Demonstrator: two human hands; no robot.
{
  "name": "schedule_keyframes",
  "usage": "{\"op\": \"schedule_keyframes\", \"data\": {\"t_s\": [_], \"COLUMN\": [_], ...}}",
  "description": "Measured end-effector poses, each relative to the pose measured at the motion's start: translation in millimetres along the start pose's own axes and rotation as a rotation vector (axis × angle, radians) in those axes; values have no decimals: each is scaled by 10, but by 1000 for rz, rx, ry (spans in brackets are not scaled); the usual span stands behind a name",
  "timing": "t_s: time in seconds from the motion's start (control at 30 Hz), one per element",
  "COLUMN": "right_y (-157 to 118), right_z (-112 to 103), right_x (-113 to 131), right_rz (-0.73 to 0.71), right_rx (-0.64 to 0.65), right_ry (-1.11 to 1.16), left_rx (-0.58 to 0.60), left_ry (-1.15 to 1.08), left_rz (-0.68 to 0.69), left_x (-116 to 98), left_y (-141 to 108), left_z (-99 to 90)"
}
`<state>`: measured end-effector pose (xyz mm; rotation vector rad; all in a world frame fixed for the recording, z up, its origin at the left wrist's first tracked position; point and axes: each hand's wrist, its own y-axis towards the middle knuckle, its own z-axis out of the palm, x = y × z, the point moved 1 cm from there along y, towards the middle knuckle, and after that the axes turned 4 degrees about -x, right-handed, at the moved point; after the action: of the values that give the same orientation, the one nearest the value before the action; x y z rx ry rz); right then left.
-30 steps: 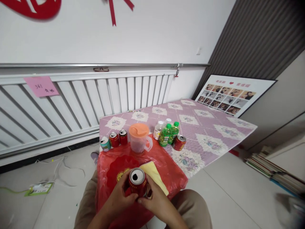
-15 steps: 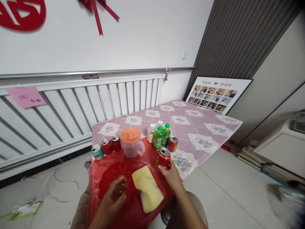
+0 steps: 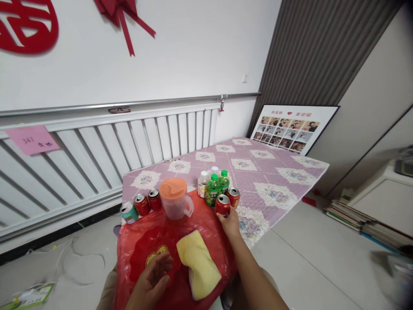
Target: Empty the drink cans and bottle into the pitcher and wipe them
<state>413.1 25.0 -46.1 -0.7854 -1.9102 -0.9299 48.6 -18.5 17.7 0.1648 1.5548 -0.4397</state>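
Note:
My right hand grips a red drink can low on its side, close beside another red can and in front of two green-capped bottles. Over a red scalloped tray hovers my left hand, its fingers loosely curled and apart, holding nothing. Between the hands lies a folded yellow cloth. A clear pitcher with an orange lid stands behind the tray. To its left are two dark red cans and a teal can.
Red plastic sheeting covers the near end, and a purple flowered cloth spreads behind it. White-capped bottles stand beside the green ones. A white radiator runs along the wall; a photo board leans at the back right.
My right hand has carried the red can away from me, closer to the other red can and the green bottles. My left hand stays over the tray. The view has shifted slightly.

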Motion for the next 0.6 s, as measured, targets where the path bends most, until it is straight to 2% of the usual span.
{"op": "schedule_keyframes", "data": {"t_s": [0.3, 0.6], "right_y": [77, 60], "right_z": [131, 202], "right_x": [-195, -334], "right_rz": [-30, -8], "right_rx": [-17, -52], "right_ry": [34, 74], "left_rx": [-33, 1], "left_ry": [-9, -2], "left_rz": [-44, -37], "left_x": [59, 133], "left_y": [15, 35], "left_z": [-2, 8]}}
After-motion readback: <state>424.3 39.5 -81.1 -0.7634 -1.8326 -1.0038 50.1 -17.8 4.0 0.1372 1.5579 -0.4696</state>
